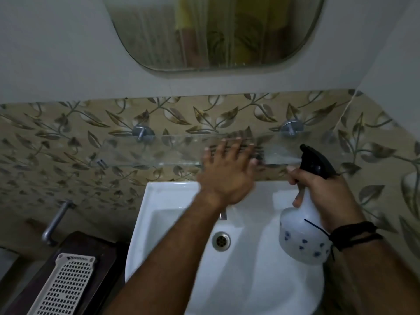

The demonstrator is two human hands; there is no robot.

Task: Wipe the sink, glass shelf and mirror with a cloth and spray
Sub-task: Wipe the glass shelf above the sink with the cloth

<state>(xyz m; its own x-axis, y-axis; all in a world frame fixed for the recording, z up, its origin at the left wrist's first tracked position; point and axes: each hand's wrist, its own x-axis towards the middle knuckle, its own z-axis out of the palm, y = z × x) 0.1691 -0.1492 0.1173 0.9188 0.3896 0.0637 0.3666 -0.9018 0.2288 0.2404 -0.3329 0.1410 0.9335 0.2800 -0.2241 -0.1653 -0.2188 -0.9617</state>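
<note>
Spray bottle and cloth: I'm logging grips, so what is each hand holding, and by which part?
The right hand holds the spray bottle by its neck, under the black trigger head. The left hand lies flat on the glass shelf; no cloth shows.

Dim, flat indoor light with a grey-green cast; no clear source in view. Brightest on the white sink (172,201), with soft shadow pooled under the left hand (227,169). Motion blur across that hand's fingers and along the glass shelf (141,153). Murky, low-contrast reflection in the mirror (218,32), details smeared. Strong wide-angle bending toward the edges, tile band (68,123) curved. Dark, muddy bottom left corner. Faint compression softness overall.
</note>
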